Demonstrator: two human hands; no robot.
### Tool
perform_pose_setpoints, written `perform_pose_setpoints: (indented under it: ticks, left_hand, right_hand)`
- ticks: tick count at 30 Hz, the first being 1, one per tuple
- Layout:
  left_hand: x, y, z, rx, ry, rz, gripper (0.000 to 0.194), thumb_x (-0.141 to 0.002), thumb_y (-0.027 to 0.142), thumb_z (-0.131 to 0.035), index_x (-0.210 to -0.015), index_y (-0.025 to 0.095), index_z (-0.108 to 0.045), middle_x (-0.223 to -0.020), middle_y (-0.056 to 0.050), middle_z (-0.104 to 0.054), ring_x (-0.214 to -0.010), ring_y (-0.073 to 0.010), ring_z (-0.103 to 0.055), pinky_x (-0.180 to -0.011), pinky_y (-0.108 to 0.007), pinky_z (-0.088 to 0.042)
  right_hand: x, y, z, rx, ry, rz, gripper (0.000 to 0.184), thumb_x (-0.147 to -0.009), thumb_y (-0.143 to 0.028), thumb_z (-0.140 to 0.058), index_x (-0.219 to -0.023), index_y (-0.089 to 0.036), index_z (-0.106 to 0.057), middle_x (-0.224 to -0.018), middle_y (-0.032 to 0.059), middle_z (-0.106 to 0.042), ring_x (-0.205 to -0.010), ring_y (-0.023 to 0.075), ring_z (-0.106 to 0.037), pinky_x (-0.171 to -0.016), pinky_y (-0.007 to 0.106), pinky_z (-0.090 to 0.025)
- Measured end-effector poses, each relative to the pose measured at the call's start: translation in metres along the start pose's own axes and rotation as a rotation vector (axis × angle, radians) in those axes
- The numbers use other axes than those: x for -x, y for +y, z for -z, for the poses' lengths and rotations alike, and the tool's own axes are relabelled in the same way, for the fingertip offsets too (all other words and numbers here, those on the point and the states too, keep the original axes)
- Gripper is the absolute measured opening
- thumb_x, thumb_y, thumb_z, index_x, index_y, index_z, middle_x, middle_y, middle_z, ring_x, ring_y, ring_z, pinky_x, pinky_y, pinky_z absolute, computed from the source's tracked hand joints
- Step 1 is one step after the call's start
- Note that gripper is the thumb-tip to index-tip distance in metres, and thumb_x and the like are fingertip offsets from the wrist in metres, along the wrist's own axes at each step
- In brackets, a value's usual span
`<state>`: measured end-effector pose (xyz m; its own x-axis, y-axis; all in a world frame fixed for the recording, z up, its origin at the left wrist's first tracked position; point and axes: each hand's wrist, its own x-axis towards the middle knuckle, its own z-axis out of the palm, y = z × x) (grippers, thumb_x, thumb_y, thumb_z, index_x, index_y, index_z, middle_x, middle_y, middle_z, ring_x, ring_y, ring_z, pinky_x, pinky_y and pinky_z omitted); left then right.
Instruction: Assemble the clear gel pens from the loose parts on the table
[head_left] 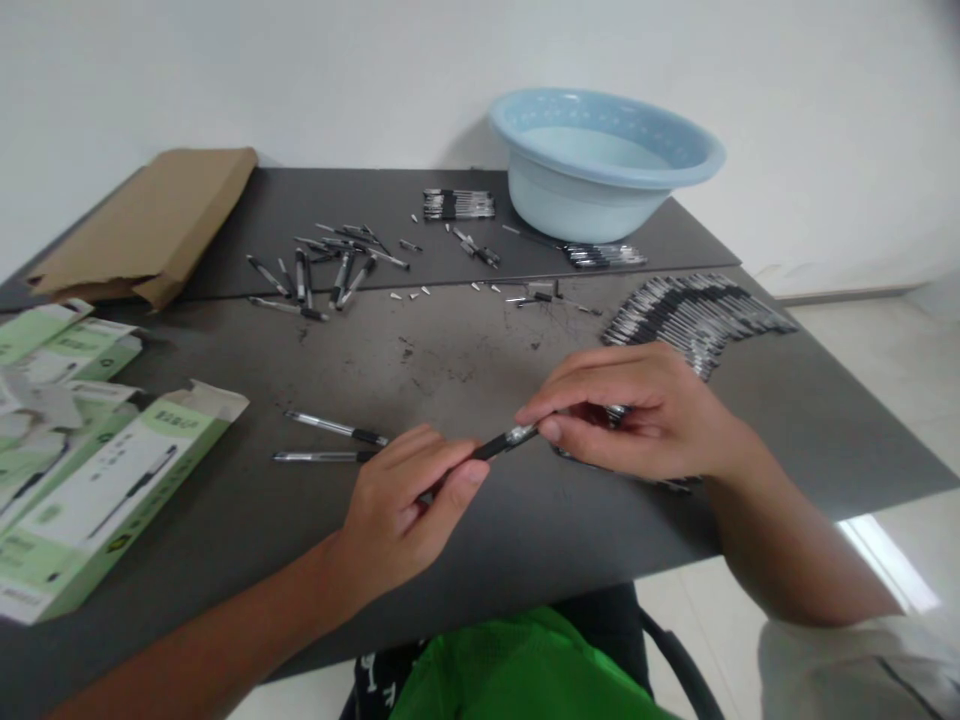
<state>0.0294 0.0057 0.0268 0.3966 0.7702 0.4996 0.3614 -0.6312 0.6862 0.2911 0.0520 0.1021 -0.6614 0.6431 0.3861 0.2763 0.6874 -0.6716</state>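
Note:
A pen (493,447) with a black grip and a clear section is stretched between my two hands above the near part of the table. My left hand (409,500) is closed on its black end, thumb and fingers pinching. The thumb and fingertips of my right hand (637,410) pinch the clear end. Two clear pens with black grips, an upper pen (330,427) and a lower pen (319,457), lie just left of my left hand. Behind and under my right hand spreads a long row of pens (690,310), partly hidden by that hand.
Green-and-white pen boxes (135,490) lie at the left, with a brown cardboard package (150,225) behind. Loose pens and parts (341,265) are scattered mid-table among dark smudges. A light-blue basin (592,190) stands at the back right near bundled pens (459,205).

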Motion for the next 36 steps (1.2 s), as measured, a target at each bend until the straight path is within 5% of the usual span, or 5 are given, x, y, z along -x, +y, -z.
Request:
perform_pose_setpoints:
  ticks: [16,27,33,36]
  left_hand:
    - [0.001,-0.004,-0.005,-0.124,0.026,-0.032,0.023,-0.111,0.025,-0.057,-0.104,0.011,-0.074,-0.07,0.004,-0.05,-0.062,-0.0109,-0.051,-0.056,-0.022,-0.038]
    - [0.003,-0.006,-0.005,-0.103,0.014,-0.026,0.023,-0.112,0.025,-0.056,-0.106,0.01,-0.073,-0.071,0.003,-0.052,-0.064,-0.0116,-0.053,-0.058,-0.023,-0.039]
    - [0.007,-0.004,-0.002,0.064,-0.013,0.029,0.028,-0.115,0.029,-0.047,-0.113,0.017,-0.072,-0.082,0.0,-0.065,-0.074,-0.0124,-0.063,-0.067,-0.022,-0.045]
    - [0.006,-0.002,-0.002,0.118,-0.022,0.02,0.036,-0.117,0.036,-0.041,-0.105,0.018,-0.07,-0.076,0.0,-0.062,-0.069,-0.0134,-0.061,-0.064,-0.023,-0.045]
  right_hand:
    - [0.001,0.005,0.0,-0.066,-0.088,-0.037,0.027,-0.101,-0.017,-0.071,-0.126,-0.021,-0.08,-0.111,0.0046,-0.082,-0.098,0.0114,-0.076,-0.085,0.02,-0.06]
    - [0.001,0.008,-0.003,-0.086,-0.092,-0.04,0.029,-0.101,-0.014,-0.07,-0.128,-0.021,-0.079,-0.113,0.0047,-0.082,-0.1,0.0113,-0.077,-0.085,0.02,-0.06]
    - [0.003,0.014,-0.027,-0.218,0.077,-0.033,0.069,-0.085,-0.028,-0.09,-0.149,-0.03,-0.065,-0.102,0.0007,-0.084,-0.068,0.0089,-0.071,-0.057,0.018,-0.056]
    - [0.001,0.019,-0.046,-0.299,0.088,0.007,0.051,-0.084,-0.024,-0.091,-0.133,-0.027,-0.077,-0.111,0.0052,-0.084,-0.087,0.0143,-0.079,-0.072,0.022,-0.063]
